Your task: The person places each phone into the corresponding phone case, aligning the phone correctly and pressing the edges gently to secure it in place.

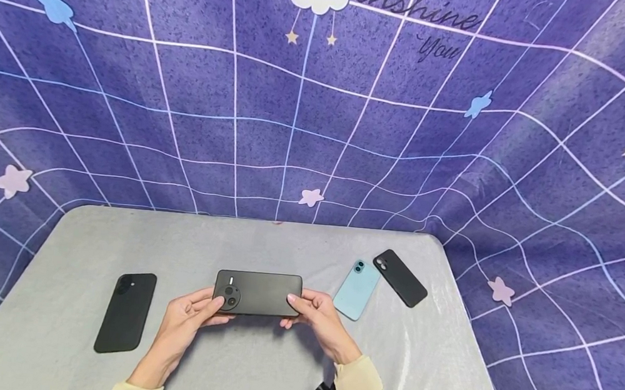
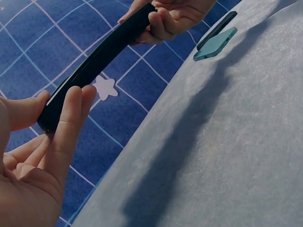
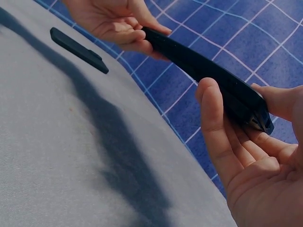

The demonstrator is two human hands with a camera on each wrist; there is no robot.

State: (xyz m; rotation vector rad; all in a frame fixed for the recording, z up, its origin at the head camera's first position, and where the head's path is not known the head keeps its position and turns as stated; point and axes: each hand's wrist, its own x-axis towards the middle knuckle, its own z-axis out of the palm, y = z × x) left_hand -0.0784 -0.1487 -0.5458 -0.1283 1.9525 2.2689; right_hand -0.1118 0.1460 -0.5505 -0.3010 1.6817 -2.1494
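A black smartphone [image 1: 263, 294] with a round camera module is held sideways above the table between both hands, its back facing the head camera. My left hand [image 1: 181, 323] pinches the camera end, thumb near the module and fingers beneath. At the other end, my right hand [image 1: 325, 323] grips with its thumb on the back and fingers underneath. Both wrist views show the phone edge-on; in the left wrist view, fingers [image 2: 64, 123] support its underside. The right wrist view shows small openings at the end near the right thumb. The phone's front is hidden from the head view.
A grey cloth covers the table [image 1: 250, 371]. To the left lies a dark phone-shaped piece [image 1: 126, 313]. On the right, a light-blue phone [image 1: 356, 290] lies beside a black phone case [image 1: 400, 277]. A purple grid-patterned curtain [image 1: 265, 102] hangs behind the table.
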